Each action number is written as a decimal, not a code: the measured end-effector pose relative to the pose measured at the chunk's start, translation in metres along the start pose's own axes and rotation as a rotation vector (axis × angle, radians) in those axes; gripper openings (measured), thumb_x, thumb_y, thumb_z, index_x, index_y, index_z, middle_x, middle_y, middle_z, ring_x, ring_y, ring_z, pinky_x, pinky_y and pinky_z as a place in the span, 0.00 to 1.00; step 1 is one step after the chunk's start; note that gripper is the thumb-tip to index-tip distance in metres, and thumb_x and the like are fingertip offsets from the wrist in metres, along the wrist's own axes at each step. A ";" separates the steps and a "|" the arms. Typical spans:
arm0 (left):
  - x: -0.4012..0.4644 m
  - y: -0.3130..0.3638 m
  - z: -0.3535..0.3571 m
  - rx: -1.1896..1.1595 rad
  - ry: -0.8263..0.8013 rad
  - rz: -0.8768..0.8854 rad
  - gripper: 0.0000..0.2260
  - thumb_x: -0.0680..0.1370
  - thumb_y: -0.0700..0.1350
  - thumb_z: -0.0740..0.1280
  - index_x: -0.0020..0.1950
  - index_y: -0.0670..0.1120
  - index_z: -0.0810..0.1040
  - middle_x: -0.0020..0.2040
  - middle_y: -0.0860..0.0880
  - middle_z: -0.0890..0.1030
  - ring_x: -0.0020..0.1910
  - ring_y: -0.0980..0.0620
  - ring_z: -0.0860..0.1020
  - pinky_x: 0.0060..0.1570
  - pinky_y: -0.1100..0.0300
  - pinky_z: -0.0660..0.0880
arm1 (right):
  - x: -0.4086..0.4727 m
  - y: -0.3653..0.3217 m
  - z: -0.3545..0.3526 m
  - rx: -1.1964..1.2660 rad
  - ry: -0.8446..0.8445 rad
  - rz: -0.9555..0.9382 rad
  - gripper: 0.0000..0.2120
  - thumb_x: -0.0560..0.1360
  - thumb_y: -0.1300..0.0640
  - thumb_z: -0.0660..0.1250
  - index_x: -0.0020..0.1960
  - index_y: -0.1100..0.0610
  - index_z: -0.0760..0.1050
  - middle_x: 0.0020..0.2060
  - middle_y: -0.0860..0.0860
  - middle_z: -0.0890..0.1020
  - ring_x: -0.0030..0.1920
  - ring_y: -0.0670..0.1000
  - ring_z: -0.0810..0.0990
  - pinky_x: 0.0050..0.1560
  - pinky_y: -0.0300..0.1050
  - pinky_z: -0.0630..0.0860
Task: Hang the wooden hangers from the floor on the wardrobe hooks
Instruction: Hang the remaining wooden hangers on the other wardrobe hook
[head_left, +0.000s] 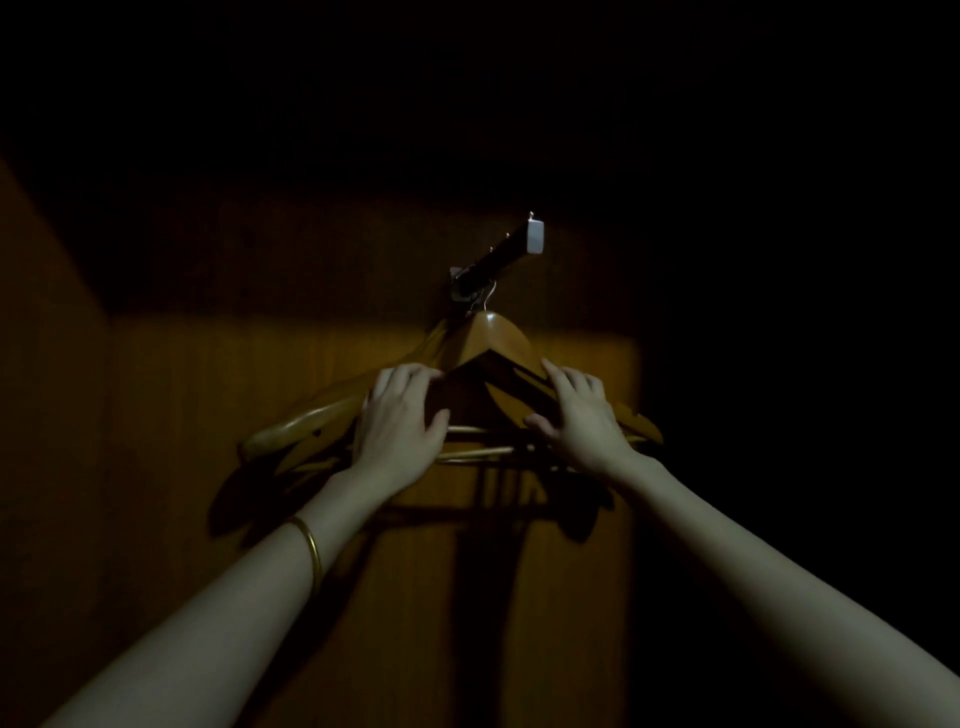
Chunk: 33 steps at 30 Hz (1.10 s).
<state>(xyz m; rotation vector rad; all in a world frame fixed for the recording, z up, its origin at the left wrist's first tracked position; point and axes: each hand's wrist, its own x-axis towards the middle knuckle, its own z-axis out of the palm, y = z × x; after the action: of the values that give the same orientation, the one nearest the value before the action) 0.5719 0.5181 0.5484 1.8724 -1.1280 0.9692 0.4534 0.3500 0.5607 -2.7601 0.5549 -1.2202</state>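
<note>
In front of you stands the brown wooden back wall of the wardrobe (363, 519), lit only in its middle part, while all around it is very dark. On this wall the honey-coloured wooden hangers (488, 338) hang in a bunch, one over the other, with their shoulders spread to both sides and their thin crossbars low between your hands. Their metal hooks sit on the dark rail with a white square end cap (511, 249), which comes out from the wall toward you, just above the hangers. Your two bare forearms reach up from the lower corners. Your left hand (400, 421) rests on the left shoulder of the front hanger, with the fingers curled over its upper edge and the thumb spread out below; this grip is loose, and I cannot tell if it really clamps the wood. Your right hand (584, 410) lies the same way on the right shoulder, fingers bent over the top edge, thumb apart. On your left wrist there is a thin golden bangle (310, 551).
</note>
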 end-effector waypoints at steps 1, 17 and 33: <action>-0.007 0.006 0.003 -0.001 -0.024 0.005 0.17 0.75 0.46 0.64 0.64 0.46 0.70 0.63 0.49 0.71 0.65 0.50 0.65 0.63 0.53 0.63 | -0.008 0.002 -0.001 0.017 -0.020 -0.009 0.33 0.76 0.48 0.62 0.75 0.53 0.51 0.73 0.54 0.61 0.72 0.56 0.56 0.72 0.56 0.60; -0.206 0.051 0.074 -0.094 -0.426 -0.250 0.16 0.77 0.49 0.62 0.64 0.48 0.69 0.64 0.49 0.72 0.65 0.51 0.67 0.65 0.54 0.63 | -0.181 0.056 0.079 0.218 -0.425 -0.022 0.30 0.76 0.46 0.61 0.74 0.54 0.55 0.72 0.53 0.64 0.72 0.55 0.58 0.70 0.52 0.60; -0.556 -0.035 0.199 -0.223 -0.943 -0.725 0.21 0.73 0.54 0.59 0.60 0.43 0.73 0.55 0.46 0.78 0.54 0.47 0.77 0.50 0.60 0.70 | -0.496 0.116 0.335 0.388 -1.033 0.488 0.20 0.77 0.49 0.62 0.65 0.58 0.68 0.61 0.56 0.76 0.61 0.56 0.75 0.62 0.49 0.72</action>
<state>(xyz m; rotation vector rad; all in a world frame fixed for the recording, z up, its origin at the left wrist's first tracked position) 0.4653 0.5597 -0.0325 2.3161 -0.8303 -0.4846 0.3562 0.3912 -0.0400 -2.2680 0.6781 0.2173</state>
